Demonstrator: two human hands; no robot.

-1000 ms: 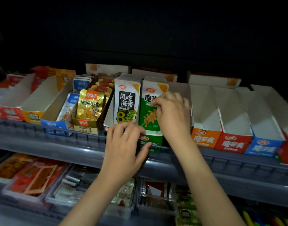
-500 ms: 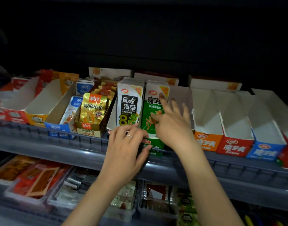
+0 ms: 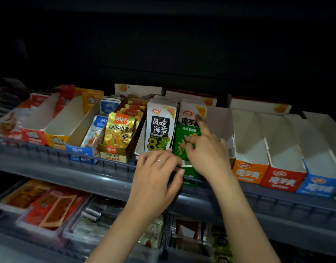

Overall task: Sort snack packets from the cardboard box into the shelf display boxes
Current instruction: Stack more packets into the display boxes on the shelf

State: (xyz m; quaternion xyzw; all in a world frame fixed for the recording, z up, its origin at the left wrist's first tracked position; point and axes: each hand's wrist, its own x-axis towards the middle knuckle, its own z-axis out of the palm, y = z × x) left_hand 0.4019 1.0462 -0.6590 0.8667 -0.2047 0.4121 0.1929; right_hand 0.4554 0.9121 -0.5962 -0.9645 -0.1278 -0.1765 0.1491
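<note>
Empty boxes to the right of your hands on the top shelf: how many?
3: the orange box, the red box beside it, and the blue box furthest right. Another may be cut off at the frame's right edge.

Black-label packet point(image 3: 160, 128) reads 风吃海带; gold packet point(image 3: 118, 131) 深海小鱼.

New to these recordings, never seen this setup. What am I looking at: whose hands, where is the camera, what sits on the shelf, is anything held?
No robot here: a person's bare hands, filmed by a camera worn on their head, looking forward and down. The shelf carries display boxes. The right hand touches the green packets with a straight forefinger; the left hand lies at that box's front edge, grip unclear. Beside them stand black-and-white packets and gold packets. The orange display box shows bare card.
</note>
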